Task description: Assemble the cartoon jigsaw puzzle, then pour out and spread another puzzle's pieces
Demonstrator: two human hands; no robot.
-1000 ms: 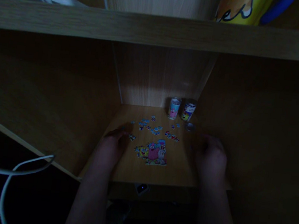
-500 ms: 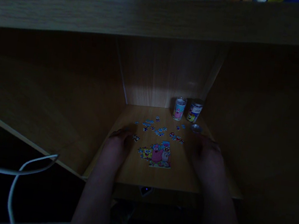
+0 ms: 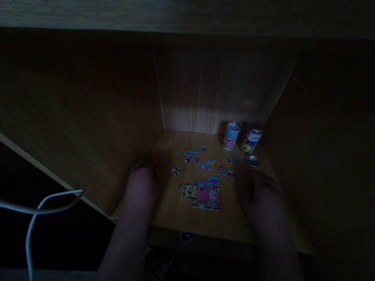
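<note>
A partly joined jigsaw puzzle (image 3: 203, 193) with yellow, pink and white cartoon figures lies flat on the wooden shelf board (image 3: 180, 220). To its left, my left hand (image 3: 141, 187) rests low over the board, its fingers lost in shadow. Close to that hand are a dark puzzle piece (image 3: 176, 171) and a small blue piece (image 3: 164, 160), both apart from it. On the right side my right hand (image 3: 264, 201) is bent near the board, fingertips too dark to make out. Loose blue puzzle pieces (image 3: 205, 163) and a red-patterned cluster (image 3: 228, 172) lie behind the joined part.
Two printed cans, one pink and blue (image 3: 231, 136) and one dark-topped (image 3: 251, 139), stand at the back right. A round metal lid (image 3: 252, 161) lies before them. Side walls and an overhead shelf edge (image 3: 176, 12) enclose the space. A white cable (image 3: 33, 226) hangs at left.
My left hand has drawn back to the left from the dark piece, and a small blue piece now shows beside it. The view has shifted slightly. My right hand stays about where it was.
</note>
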